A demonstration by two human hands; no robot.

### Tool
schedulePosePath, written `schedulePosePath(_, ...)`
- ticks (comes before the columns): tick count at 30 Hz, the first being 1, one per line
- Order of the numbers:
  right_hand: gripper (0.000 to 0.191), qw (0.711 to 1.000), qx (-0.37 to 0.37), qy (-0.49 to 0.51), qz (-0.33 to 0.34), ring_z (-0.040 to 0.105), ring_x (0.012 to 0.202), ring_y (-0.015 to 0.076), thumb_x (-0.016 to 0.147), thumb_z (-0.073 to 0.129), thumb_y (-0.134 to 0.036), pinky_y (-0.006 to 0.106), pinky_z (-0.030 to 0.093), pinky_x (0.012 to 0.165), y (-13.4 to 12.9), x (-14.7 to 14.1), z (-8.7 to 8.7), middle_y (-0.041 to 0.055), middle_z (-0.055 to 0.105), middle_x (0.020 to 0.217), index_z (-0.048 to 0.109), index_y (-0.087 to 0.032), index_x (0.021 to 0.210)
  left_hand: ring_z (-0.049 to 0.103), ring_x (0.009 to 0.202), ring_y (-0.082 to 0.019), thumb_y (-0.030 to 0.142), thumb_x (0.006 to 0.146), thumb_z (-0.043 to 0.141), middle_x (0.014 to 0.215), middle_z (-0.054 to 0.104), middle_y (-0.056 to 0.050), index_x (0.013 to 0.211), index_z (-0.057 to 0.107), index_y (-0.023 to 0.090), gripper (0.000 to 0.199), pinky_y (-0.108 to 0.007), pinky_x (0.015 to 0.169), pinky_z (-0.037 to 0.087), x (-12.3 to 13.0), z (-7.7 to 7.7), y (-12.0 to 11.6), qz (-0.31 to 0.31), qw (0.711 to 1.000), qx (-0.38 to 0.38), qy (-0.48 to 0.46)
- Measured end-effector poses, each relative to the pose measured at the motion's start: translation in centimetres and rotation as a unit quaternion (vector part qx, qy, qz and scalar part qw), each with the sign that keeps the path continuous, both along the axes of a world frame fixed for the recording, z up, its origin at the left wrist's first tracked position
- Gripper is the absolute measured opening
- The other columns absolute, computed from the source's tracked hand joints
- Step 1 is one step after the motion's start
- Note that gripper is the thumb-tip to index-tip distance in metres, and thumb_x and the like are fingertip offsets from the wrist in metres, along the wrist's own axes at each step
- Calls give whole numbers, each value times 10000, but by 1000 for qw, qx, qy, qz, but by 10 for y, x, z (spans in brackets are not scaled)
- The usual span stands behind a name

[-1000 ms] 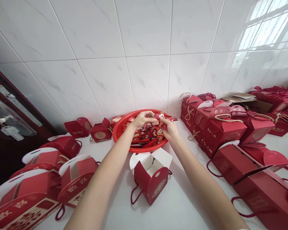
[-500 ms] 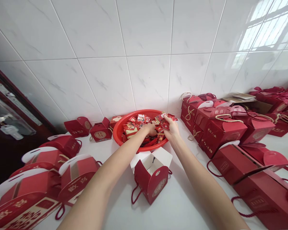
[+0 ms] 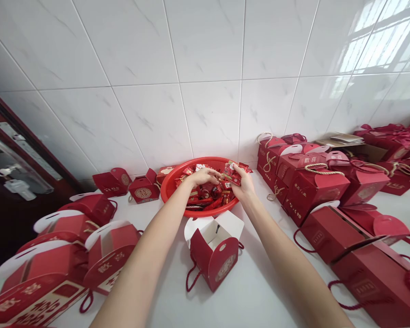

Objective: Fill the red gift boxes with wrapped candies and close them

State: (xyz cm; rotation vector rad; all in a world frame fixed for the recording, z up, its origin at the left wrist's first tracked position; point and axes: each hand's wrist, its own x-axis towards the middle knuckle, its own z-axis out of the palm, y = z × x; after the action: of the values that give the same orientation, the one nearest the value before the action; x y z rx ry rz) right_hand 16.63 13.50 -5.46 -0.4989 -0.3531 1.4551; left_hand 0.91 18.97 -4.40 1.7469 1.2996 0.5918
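A red plastic basket (image 3: 167,196) holds many small wrapped candies (image 3: 205,193), mostly in red wrappers. My left hand (image 3: 205,176) is over the basket, its fingers bent toward my right hand; something small and gold-coloured shows by the fingertips, too small to name. Around several red candy packets (image 3: 233,173) my right hand (image 3: 245,183) is closed, above the basket's right side. In front of the basket stands a red gift box (image 3: 214,259) with its white-lined flaps spread and dark red cord handles. Its white inside shows.
Red gift boxes (image 3: 105,269) stand in a group at the left, and more red boxes (image 3: 321,187) line the right side. Two small boxes (image 3: 144,187) are left of the basket. White wall tiles (image 3: 212,114) rise behind; a door with keys (image 3: 18,187) is far left.
My left hand has lifted out of the candies and shifted slightly left, its fingers now pointing at my right hand. The right hand still holds its packets, turned a little inward.
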Motion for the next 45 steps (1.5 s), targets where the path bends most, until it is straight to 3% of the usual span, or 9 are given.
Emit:
schedulePosePath(6,97,1000,10,-4,12,667,607,134,747,710,-100,247,544,590,3,1,-5,4,730,671,659,-161,690,692,898,-208,276,668,818,928,762,-47,1079,740,194,427,-350,865,542,-5,7,-4,48,993,47,-99)
schedulePosePath(16,108,1000,12,-11,19,675,628,135,746,696,-86,242,558,584,2,0,-4,3,728,672,660,-159,675,687,815,-179,187,647,783,835,709,-16,1040,709,168,400,-342,839,538,-10,7,-2,109,978,88,-154)
schedulePosePath(21,109,999,28,-16,11,654,593,122,682,731,-79,223,539,558,2,-2,-5,-8,723,664,669,-168,678,684,905,-189,181,641,766,985,719,-47,1163,656,190,533,-328,835,532,-9,12,-5,137,967,132,-170)
schedulePosePath(29,173,993,73,-93,26,689,680,165,578,808,-138,268,566,654,-2,-4,-1,43,763,752,715,-156,723,657,1024,-219,292,642,744,989,726,-53,1042,687,175,420,-338,922,513,-3,15,-34,159,926,231,-253)
schedulePosePath(35,384,965,144,-193,104,670,691,161,513,887,-243,292,548,712,-11,-4,0,0,735,740,720,-155,847,683,961,-220,367,634,787,963,736,-58,931,703,173,365,-362,908,537,-3,4,-69,218,888,251,-318)
schedulePosePath(41,492,920,177,-286,200,665,734,151,562,907,-305,303,548,739,-20,-1,2,-12,710,846,700,-189,993,705,863,-212,381,649,770,918,747,-58,861,699,182,299,-328,793,565,-6,-7,-86,281,860,279,-323)
schedulePosePath(45,473,899,208,-340,184,660,874,165,557,916,-329,310,532,835,-22,-1,3,11,699,990,705,-189,957,692,787,-189,407,677,746,882,734,-52,851,682,182,292,-301,729,559,-6,-10,-90,290,851,309,-311)
